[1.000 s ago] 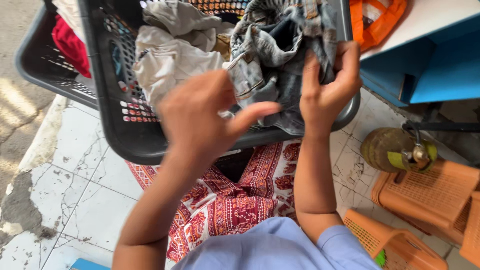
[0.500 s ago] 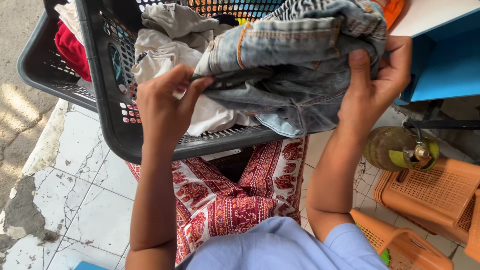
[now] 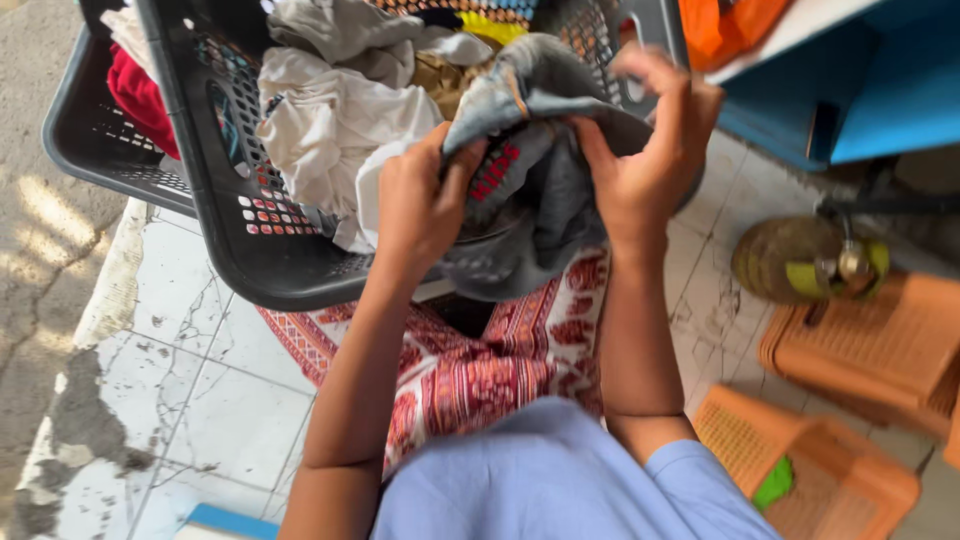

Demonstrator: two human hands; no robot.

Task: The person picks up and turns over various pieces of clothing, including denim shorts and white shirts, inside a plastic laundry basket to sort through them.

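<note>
Both hands now bunch the denim garment (image 3: 545, 150) tight at the near rim of the black laundry basket (image 3: 200, 190). Half a second ago the same denim was spread wide between the hands, held flat above the basket; a second ago it hung in the basket with only the right hand on it and the left hand open in front. So the piece has gone from hanging, to stretched, to gathered. Judgement: it is being rolled or turned in the hands, not laid down.

Left hand (image 3: 420, 200): fingers closed on the denim's left edge, thumb over a patch with red stitching. Right hand (image 3: 650, 150): fingers closed over the top fold, pinching the cloth near the basket's far corner. The denim hangs partly over the rim, above the person's lap, touching the basket.

Count:
- Baskets: two dark ones, the second basket (image 3: 90, 130) behind and to the left, holding red cloth (image 3: 135, 95).
- White cloth (image 3: 330, 120): one crumpled heap in the near basket, with a yellow piece and a patterned piece behind; exact number of garments cannot be told.
- Orange plastic stools (image 3: 860, 340): at least two on the tiled floor (image 3: 200, 400) at right.
- One bottle (image 3: 790, 260) lying on its side with a yellow-green cap end.
- One blue cabinet (image 3: 880, 90) at upper right.
</note>
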